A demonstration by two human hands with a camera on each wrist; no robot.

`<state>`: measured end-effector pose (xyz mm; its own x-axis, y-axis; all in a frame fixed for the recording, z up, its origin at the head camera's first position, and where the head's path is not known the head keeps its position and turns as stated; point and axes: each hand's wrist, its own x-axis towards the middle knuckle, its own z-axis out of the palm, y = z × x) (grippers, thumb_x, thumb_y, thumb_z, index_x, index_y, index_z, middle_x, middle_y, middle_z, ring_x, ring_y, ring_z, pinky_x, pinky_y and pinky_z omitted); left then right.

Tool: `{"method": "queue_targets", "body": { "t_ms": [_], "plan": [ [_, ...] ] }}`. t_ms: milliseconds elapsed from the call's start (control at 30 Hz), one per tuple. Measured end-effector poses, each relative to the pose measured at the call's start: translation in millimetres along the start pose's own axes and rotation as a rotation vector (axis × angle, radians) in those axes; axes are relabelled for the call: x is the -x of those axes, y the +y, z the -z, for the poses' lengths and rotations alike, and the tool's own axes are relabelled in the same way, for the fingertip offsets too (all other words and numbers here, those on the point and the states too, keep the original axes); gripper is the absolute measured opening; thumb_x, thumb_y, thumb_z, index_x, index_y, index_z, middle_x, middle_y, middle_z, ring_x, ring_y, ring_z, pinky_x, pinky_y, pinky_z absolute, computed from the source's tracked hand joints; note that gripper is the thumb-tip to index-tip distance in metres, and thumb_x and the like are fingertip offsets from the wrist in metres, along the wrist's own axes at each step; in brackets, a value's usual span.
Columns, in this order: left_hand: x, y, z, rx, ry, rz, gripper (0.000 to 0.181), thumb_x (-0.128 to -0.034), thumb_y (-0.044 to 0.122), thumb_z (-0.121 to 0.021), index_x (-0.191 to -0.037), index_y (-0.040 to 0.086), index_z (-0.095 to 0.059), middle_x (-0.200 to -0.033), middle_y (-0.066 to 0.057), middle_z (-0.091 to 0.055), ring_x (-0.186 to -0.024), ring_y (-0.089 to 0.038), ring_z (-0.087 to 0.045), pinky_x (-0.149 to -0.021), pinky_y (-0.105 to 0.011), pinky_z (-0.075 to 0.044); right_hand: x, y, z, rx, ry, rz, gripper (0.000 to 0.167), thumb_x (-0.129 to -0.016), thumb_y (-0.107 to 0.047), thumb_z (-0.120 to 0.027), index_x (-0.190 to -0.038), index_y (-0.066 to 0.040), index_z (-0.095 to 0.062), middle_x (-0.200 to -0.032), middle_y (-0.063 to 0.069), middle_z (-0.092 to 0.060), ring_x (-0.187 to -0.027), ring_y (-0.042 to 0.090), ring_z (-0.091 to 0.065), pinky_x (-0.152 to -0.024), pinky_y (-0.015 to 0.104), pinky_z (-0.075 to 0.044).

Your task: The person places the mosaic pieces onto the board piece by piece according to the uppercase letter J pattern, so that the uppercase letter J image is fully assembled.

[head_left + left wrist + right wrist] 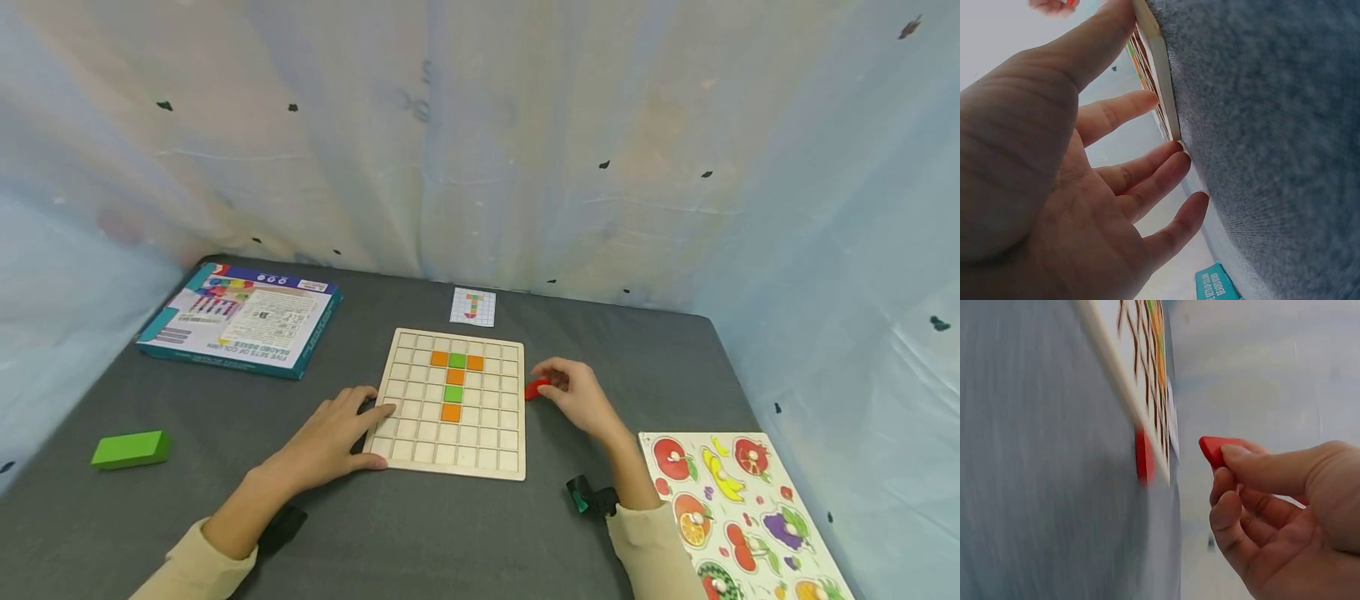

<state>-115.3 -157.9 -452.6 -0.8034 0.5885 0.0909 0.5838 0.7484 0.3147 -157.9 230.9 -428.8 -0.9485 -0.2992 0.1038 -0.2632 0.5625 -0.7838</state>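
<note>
A wooden grid board (480, 450) lies on the dark cloth, with orange tiles (452, 412) and green tiles (453, 394) set in a T shape. My left hand (337, 429) rests at the board's left edge, fingers spread; its index finger lies over the rim and its thumb touches the near corner. To the right of the board, my right hand (573, 396) pinches a small red tile (1215, 449) with a pointed corner between thumb and finger. Another red piece (1144, 456) lies on the cloth against the board's edge in the right wrist view.
Behind the board lies a small pattern card (472, 307) with a coloured grid figure. A flat teal and white box (247, 321) is at the back left, a green block (132, 450) at the left. A fruit puzzle board (738, 517) lies at the near right.
</note>
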Motion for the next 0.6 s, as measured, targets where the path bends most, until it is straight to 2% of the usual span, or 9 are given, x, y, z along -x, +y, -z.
{"method": "queue_targets", "body": {
  "t_ms": [200,333,433,600],
  "plan": [
    [-0.3,0.8,0.8,-0.004,0.0,-0.001,0.079,-0.0796,0.049,-0.08,-0.143,0.011,-0.055,-0.137,-0.019,-0.047,-0.121,-0.034,-0.047,-0.091,-0.053,-0.042,-5.3,-32,-40,-0.099,-0.182,0.088,0.016,-0.091,0.005,-0.068,-0.106,0.001,-0.071,-0.103,0.011,-0.07,-0.084,0.019,-0.064,-0.074,0.03,-0.053],
    [-0.2,0.9,1.2,-0.006,0.01,-0.009,0.078,-0.0798,0.05,-0.079,-0.143,0.01,-0.056,-0.137,-0.019,-0.047,-0.12,-0.034,-0.048,-0.091,-0.053,-0.043,-7.9,-48,-63,-0.16,-0.28,0.117,0.013,-0.09,0.006,-0.068,-0.101,0.002,-0.072,-0.099,0.01,-0.069,-0.081,0.019,-0.063,-0.074,0.028,-0.052],
    [0.0,1.1,1.5,-0.005,0.009,-0.01,0.077,-0.0803,0.051,-0.078,-0.142,0.01,-0.056,-0.137,-0.019,-0.047,-0.121,-0.034,-0.047,-0.091,-0.054,-0.043,-10.1,-55,-75,-0.166,-0.302,0.119,0.012,-0.089,0.008,-0.067,-0.098,0.002,-0.072,-0.094,0.011,-0.068,-0.077,0.018,-0.061,-0.071,0.026,-0.05],
    [0.4,1.5,1.4,-0.004,-0.002,-0.001,0.077,-0.0808,0.05,-0.078,-0.142,0.011,-0.056,-0.138,-0.019,-0.047,-0.122,-0.035,-0.047,-0.092,-0.055,-0.042,-13.6,-60,-86,-0.109,-0.29,0.122,0.014,-0.086,0.008,-0.067,-0.096,0.001,-0.072,-0.087,0.01,-0.066,-0.073,0.015,-0.056,-0.067,0.025,-0.047]
  ]
}}
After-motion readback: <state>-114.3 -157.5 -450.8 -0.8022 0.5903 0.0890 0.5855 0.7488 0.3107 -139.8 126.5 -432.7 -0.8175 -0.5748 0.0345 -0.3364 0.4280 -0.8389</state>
